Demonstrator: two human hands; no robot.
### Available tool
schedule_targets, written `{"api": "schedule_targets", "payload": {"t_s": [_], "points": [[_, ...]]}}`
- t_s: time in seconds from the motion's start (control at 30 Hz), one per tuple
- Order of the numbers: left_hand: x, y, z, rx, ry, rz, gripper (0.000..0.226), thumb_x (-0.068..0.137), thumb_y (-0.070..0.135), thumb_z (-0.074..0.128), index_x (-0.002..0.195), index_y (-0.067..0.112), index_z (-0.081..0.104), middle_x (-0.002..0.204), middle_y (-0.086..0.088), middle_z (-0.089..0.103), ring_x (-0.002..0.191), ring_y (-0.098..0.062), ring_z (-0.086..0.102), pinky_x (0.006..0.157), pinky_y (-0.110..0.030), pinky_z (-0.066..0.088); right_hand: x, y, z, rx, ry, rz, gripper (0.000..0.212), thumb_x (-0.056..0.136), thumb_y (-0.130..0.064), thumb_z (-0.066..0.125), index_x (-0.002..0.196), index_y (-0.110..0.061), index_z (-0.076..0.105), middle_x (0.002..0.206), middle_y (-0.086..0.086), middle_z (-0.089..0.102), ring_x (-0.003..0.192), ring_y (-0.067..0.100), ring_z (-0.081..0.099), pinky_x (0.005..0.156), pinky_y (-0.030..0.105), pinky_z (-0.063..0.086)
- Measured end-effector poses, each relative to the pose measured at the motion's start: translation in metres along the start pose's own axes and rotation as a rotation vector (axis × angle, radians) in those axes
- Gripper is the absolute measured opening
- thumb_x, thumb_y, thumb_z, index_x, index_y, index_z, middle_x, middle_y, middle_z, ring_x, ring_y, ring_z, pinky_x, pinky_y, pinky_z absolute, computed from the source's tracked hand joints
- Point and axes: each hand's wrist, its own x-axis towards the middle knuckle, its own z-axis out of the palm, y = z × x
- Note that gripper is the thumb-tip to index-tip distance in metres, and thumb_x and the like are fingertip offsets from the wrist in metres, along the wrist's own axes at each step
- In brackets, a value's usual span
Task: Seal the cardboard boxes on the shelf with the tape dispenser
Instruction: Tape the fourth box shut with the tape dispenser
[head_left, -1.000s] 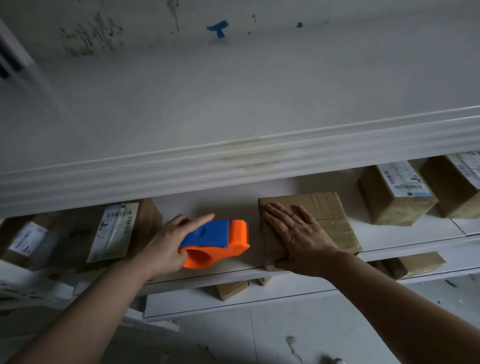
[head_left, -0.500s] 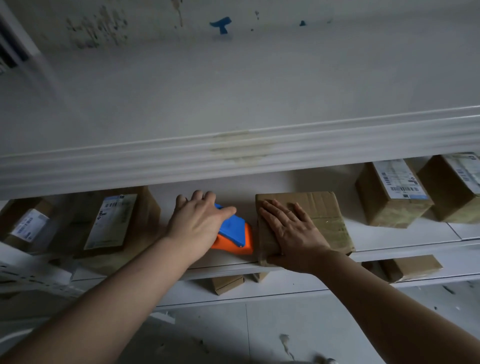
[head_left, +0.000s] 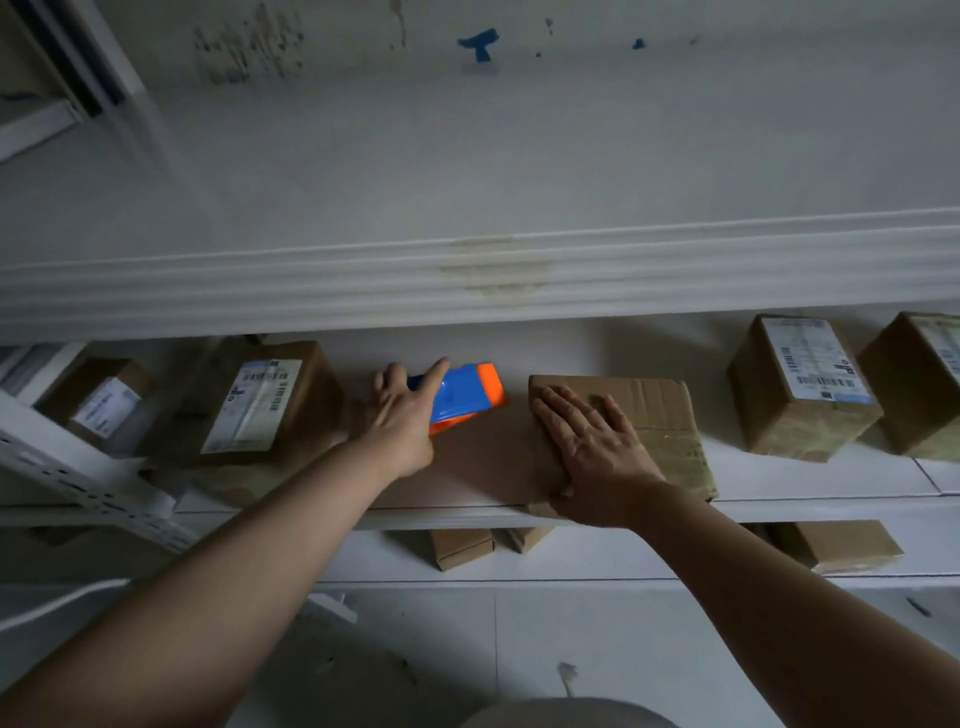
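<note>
Fingers (head_left: 571, 421) of the right hand (head_left: 597, 452) are laid straight and spread on the top of one unlabelled cardboard box (head_left: 660, 410); nothing is grasped. This box is located at the front edge of the middle shelf (head_left: 810, 480). Fingers (head_left: 436, 370) of the left hand (head_left: 402, 421) are stretched out and released, resting against one blue and orange tape dispenser (head_left: 467, 395), with no curl round it to be seen. The dispenser is located on the same shelf, near the left side of the pressed box but apart from it. Five boxes are counted on this shelf: two labelled boxes (head_left: 260, 405) at the left, the pressed box, and two labelled ones (head_left: 800, 384) at the right. Three smaller boxes (head_left: 460, 545) are counted on the lower shelf (head_left: 597, 561).
</note>
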Motion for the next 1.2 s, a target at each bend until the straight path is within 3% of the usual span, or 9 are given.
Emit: {"api": "schedule_targets", "payload": {"t_s": [0.07,0.3,0.43,0.53,0.67,0.8,0.93,1.03,1.2], "points": [[0.002,-0.001,0.011,-0.027,-0.019,0.044,0.100,0.076,0.006,0.061,0.149,0.039,0.001,0.124,-0.010,0.029,0.120,-0.034,0.031,0.098,-0.042,0.039,0.002,-0.001,-0.002,-0.003,-0.027,0.024,0.099,0.071,-0.061,0.032,0.153,-0.018,-0.004,0.161,0.000,-0.010,0.145,0.014,-0.016,0.115,0.045,-0.012],[-0.005,-0.015,0.038,0.100,-0.105,0.118,0.077,0.083,0.020,0.066,0.145,0.033,0.024,0.137,-0.007,0.033,0.125,-0.030,0.034,0.096,-0.042,0.042,0.017,0.005,-0.012,0.279,-0.052,0.046,0.110,0.076,-0.059,0.066,0.152,-0.024,-0.006,0.153,-0.012,-0.019,0.143,0.009,-0.019,0.115,0.039,-0.015],[0.000,0.002,0.010,-0.087,0.009,0.176,0.057,0.085,0.036,0.066,0.136,0.022,0.046,0.131,-0.004,0.043,0.122,-0.025,0.039,0.096,-0.039,0.042,0.010,0.016,-0.026,0.415,0.130,0.097,0.070,0.094,-0.038,0.052,0.152,-0.022,0.015,0.159,-0.005,0.002,0.143,0.007,-0.010,0.120,0.044,-0.002],[0.006,0.038,-0.009,-0.260,0.147,0.331,0.050,0.094,0.029,0.055,0.141,0.016,0.043,0.142,-0.003,0.043,0.131,-0.023,0.039,0.108,-0.033,0.033,-0.003,0.023,-0.024,0.238,0.139,0.279,0.057,0.100,-0.033,0.036,0.152,-0.021,0.015,0.161,0.000,0.003,0.146,0.014,-0.012,0.120,0.046,-0.004],[-0.003,0.099,-0.010,-0.338,0.083,0.480,0.058,0.100,0.025,0.044,0.151,0.012,0.018,0.159,-0.003,0.014,0.146,-0.018,0.013,0.117,-0.027,0.011,-0.022,0.028,-0.012,0.247,0.075,0.575,0.072,0.097,-0.048,0.035,0.153,-0.022,-0.001,0.159,0.008,-0.016,0.144,0.030,-0.021,0.118,0.051,-0.005],[-0.011,0.124,0.004,-0.405,0.165,0.319,0.059,0.102,0.020,0.036,0.152,0.013,0.007,0.161,-0.003,0.002,0.147,-0.015,0.004,0.115,-0.024,0.006,-0.034,0.031,-0.006,0.273,0.041,0.541,0.078,0.095,-0.057,0.032,0.152,-0.024,-0.008,0.157,0.007,-0.023,0.143,0.026,-0.026,0.118,0.049,-0.007],[-0.022,0.117,0.026,-0.575,-0.049,0.104,0.066,0.102,0.025,0.034,0.150,0.016,-0.009,0.160,-0.004,-0.008,0.147,-0.018,-0.002,0.119,-0.029,0.006,-0.032,0.032,-0.004,0.231,-0.015,0.471,0.071,0.095,-0.061,0.021,0.152,-0.026,-0.003,0.159,0.004,-0.018,0.144,0.022,-0.023,0.118,0.047,-0.006],[-0.022,0.111,0.034,-0.922,-0.234,-0.114,0.066,0.101,0.025,0.040,0.152,0.027,-0.002,0.159,-0.004,0.011,0.143,-0.025,0.022,0.113,-0.036,0.027,-0.026,0.035,-0.005,0.262,-0.038,0.461,0.072,0.095,-0.059,0.027,0.153,-0.026,0.001,0.159,0.004,-0.016,0.145,0.023,-0.021,0.118,0.049,-0.005],[-0.017,0.092,0.022,-1.113,-0.479,-0.145,0.060,0.100,0.026,0.045,0.150,0.014,0.015,0.146,0.003,0.032,0.137,-0.026,0.033,0.110,-0.031,0.029,-0.023,0.050,-0.006,0.415,0.045,0.388,0.060,0.098,-0.041,0.044,0.151,-0.022,0.023,0.161,0.001,0.000,0.148,0.022,-0.009,0.119,0.052,0.004]]}}
